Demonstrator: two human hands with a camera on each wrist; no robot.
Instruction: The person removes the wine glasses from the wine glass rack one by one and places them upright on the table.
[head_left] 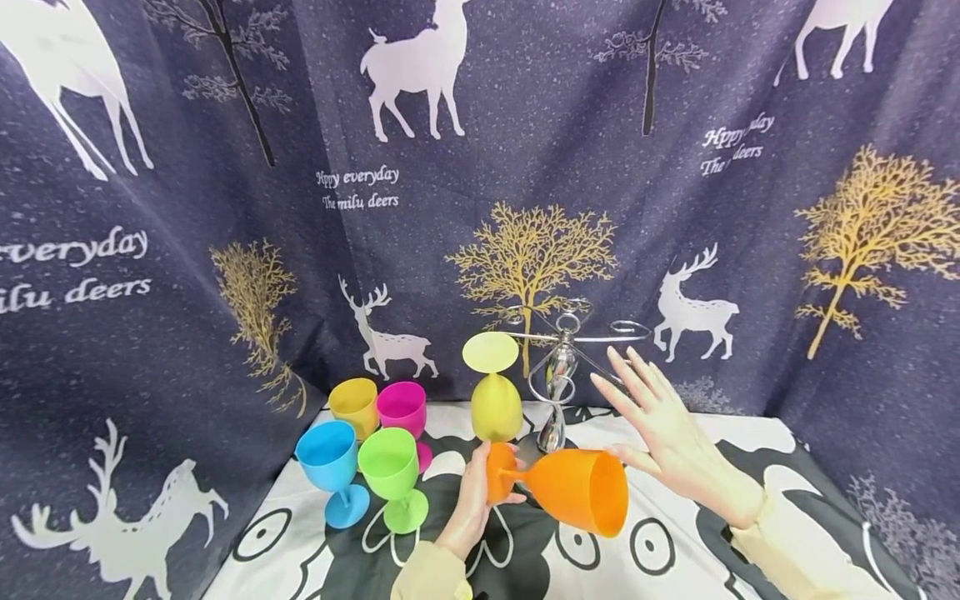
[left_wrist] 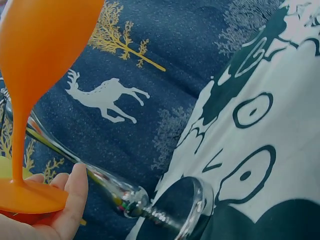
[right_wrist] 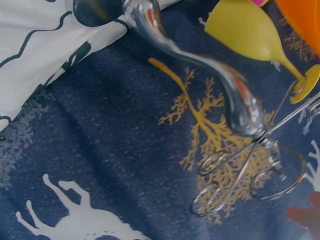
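Observation:
My left hand (head_left: 471,500) grips an orange goblet (head_left: 564,490) by its round foot, the goblet tipped sideways with its mouth facing right. In the left wrist view, fingers (left_wrist: 75,200) curl at the edge of that foot. Fingers spread and straight, my right hand (head_left: 675,442) is held up right of the goblet, its thumb close to the rim. Behind the goblet stands a silver metal stemware rack (head_left: 561,375) with looped wire arms. A yellow goblet (head_left: 497,408) hangs upside down from its left arm, as the right wrist view also shows.
Left of my left hand, four upright goblets stand grouped: blue (head_left: 328,457), green (head_left: 390,467), magenta (head_left: 402,410) and orange-yellow (head_left: 355,404). A patterned black-and-white cloth (head_left: 690,517) covers the table. A dark curtain (head_left: 525,167) with deer and trees hangs behind.

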